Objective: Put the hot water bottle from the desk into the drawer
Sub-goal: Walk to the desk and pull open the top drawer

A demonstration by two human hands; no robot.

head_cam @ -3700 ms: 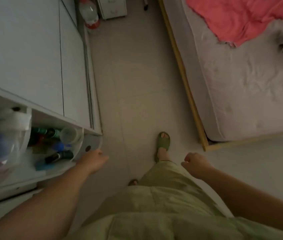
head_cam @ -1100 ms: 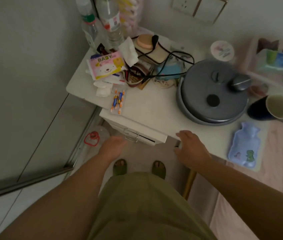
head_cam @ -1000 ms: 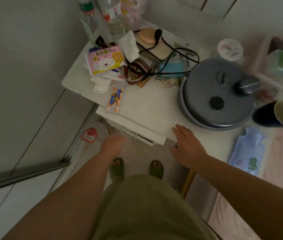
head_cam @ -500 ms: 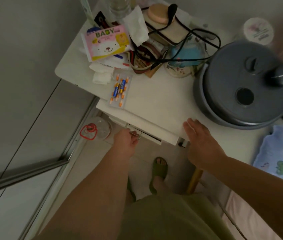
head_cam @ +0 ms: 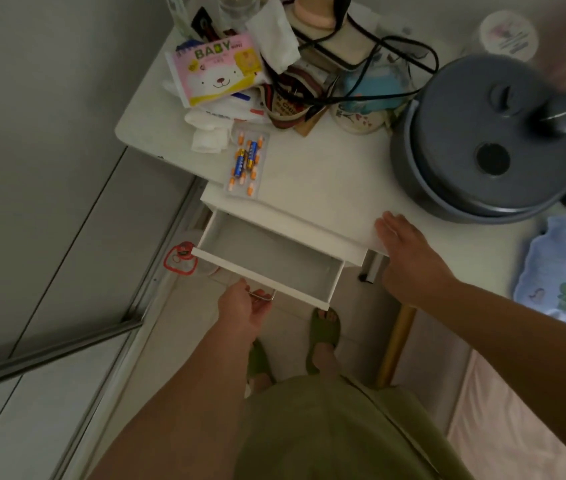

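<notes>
While the drawer (head_cam: 267,261) stands pulled well out from under the table (head_cam: 316,178) and shows an empty white inside, the first part of the job looks done and the main part is left: nothing has been lifted or placed yet. Farthest left, the left hand (head_cam: 243,306) is curled around the metal handle (head_cam: 262,295) on the drawer front, its forearm reaching up from the bottom of the view. Above the drawer, a packet of batteries (head_cam: 247,161) lies at the table's near edge. Further right, the right hand (head_cam: 409,258) rests flat on the table's front corner, fingers spread and holding nothing, seemingly steadying the table, its arm coming in from the lower right. A grey pot (head_cam: 492,147) sits behind it. Farthest right, the pale blue hot water bottle (head_cam: 551,268) lies flat on the table near its right edge, well apart from both hands. It has yet to be picked up, carried left and laid in the drawer.
</notes>
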